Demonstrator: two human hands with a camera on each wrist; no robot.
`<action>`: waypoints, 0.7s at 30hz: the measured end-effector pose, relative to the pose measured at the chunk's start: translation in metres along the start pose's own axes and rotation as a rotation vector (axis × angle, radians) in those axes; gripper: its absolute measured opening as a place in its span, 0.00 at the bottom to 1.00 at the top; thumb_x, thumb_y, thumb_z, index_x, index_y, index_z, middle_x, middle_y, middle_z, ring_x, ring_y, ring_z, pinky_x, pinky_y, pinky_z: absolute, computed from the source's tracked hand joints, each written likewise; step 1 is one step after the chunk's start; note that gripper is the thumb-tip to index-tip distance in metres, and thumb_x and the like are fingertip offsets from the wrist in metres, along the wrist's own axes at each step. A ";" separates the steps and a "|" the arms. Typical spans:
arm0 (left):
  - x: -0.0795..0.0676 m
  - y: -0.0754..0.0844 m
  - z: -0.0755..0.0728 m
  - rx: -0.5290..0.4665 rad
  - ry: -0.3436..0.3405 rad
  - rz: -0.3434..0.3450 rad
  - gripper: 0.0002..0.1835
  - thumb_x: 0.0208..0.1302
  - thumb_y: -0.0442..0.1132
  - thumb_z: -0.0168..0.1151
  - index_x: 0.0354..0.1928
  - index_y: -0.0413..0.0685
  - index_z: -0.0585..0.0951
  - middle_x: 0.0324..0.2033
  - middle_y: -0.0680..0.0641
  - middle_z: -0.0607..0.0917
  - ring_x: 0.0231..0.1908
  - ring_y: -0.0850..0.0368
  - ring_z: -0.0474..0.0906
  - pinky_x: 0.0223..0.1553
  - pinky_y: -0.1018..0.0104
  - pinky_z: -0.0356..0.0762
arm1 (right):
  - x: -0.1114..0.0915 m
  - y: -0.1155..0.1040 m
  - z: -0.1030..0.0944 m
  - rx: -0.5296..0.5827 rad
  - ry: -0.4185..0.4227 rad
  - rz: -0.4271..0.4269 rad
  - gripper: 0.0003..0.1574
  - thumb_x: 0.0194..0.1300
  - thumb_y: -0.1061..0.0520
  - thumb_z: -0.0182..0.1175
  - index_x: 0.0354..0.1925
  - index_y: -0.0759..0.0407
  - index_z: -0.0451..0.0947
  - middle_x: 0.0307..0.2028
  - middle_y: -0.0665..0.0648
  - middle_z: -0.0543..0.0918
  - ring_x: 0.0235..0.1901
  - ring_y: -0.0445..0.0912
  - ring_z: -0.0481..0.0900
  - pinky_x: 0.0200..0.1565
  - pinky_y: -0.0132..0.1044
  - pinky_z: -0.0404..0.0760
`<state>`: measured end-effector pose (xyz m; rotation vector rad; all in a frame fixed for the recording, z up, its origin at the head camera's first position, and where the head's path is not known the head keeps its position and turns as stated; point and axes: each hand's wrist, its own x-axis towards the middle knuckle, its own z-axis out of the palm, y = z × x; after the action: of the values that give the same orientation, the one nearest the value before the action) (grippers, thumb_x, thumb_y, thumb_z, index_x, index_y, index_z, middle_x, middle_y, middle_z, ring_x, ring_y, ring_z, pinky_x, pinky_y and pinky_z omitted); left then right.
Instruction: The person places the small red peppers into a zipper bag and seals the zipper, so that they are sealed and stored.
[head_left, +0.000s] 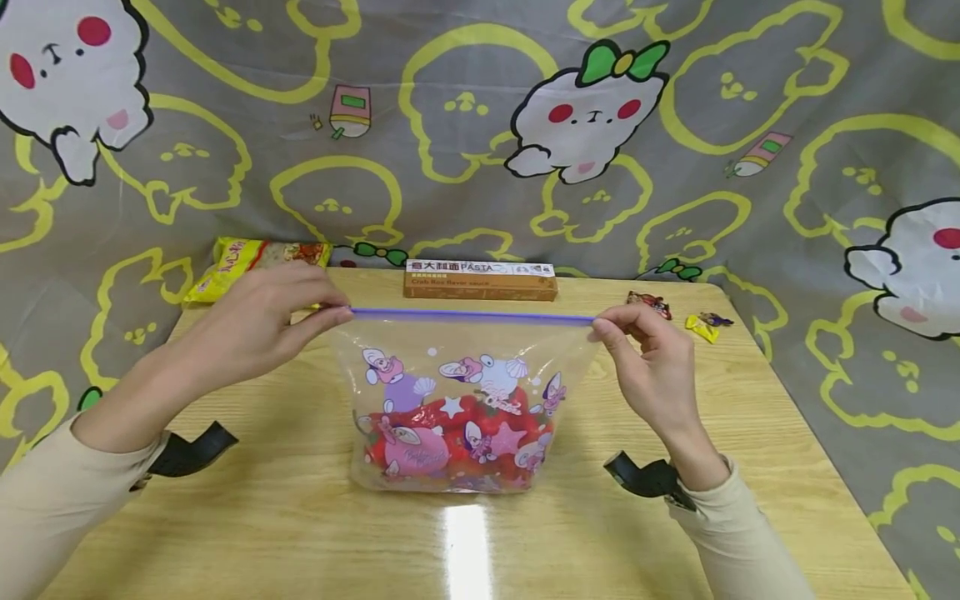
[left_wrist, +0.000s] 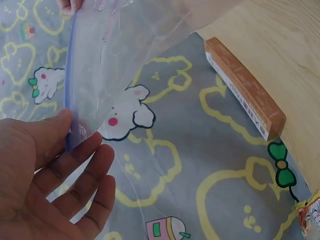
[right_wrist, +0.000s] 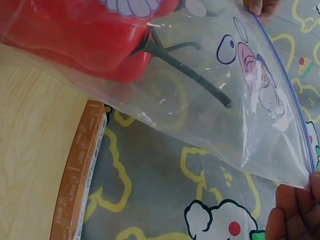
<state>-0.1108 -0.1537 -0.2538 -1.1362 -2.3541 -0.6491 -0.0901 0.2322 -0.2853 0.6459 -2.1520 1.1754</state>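
Observation:
A clear zip bag (head_left: pixel 465 342) printed with pink and purple cartoon figures stands upright at the middle of the table, its purple zip strip (head_left: pixel 472 315) stretched straight across the top. Red, glossy produce (right_wrist: pixel 115 55) with a dark green stem (right_wrist: pixel 192 75) fills its lower half. My left hand (head_left: pixel 288 312) pinches the left end of the strip between thumb and index finger; in the left wrist view the other fingers are bent below it. At the opposite top corner, my right hand (head_left: pixel 660 367) pinches the strip's right end.
Behind the bag lies a brown and white pasta box (head_left: pixel 480 287). A yellow food packet (head_left: pixel 232 262) is at the back left, partly behind my left hand. Small wrapped snacks (head_left: pixel 702 328) lie at the back right. A grey patterned cloth (head_left: pixel 480 200) rises along the table's back and sides.

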 end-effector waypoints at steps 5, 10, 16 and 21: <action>0.001 0.001 0.001 -0.024 -0.004 -0.006 0.05 0.52 0.33 0.66 0.32 0.48 0.82 0.29 0.55 0.81 0.29 0.64 0.73 0.29 0.67 0.70 | 0.000 0.000 -0.001 0.009 0.005 0.020 0.03 0.56 0.72 0.58 0.33 0.70 0.78 0.26 0.58 0.80 0.29 0.39 0.78 0.38 0.26 0.77; -0.001 0.003 0.000 -0.042 -0.001 -0.020 0.06 0.52 0.32 0.66 0.32 0.48 0.82 0.28 0.56 0.80 0.27 0.66 0.71 0.27 0.70 0.69 | 0.001 -0.006 -0.002 -0.128 0.005 0.028 0.11 0.54 0.68 0.63 0.39 0.67 0.79 0.29 0.57 0.77 0.32 0.41 0.73 0.40 0.25 0.71; -0.003 0.004 -0.001 -0.068 0.020 -0.041 0.06 0.52 0.31 0.66 0.33 0.48 0.82 0.27 0.57 0.80 0.26 0.69 0.70 0.26 0.77 0.67 | 0.011 -0.040 0.014 -0.221 -0.065 -0.154 0.24 0.53 0.63 0.63 0.51 0.62 0.76 0.22 0.53 0.68 0.23 0.40 0.62 0.26 0.27 0.60; -0.005 0.009 0.003 -0.119 0.030 -0.090 0.07 0.52 0.32 0.66 0.34 0.50 0.82 0.28 0.60 0.79 0.28 0.70 0.70 0.27 0.77 0.68 | 0.018 -0.064 0.046 -0.257 -0.308 -0.194 0.30 0.59 0.59 0.59 0.60 0.62 0.69 0.17 0.46 0.68 0.16 0.35 0.60 0.18 0.27 0.59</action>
<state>-0.1015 -0.1501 -0.2567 -1.0661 -2.3797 -0.8417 -0.0735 0.1591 -0.2561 0.9428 -2.3758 0.7174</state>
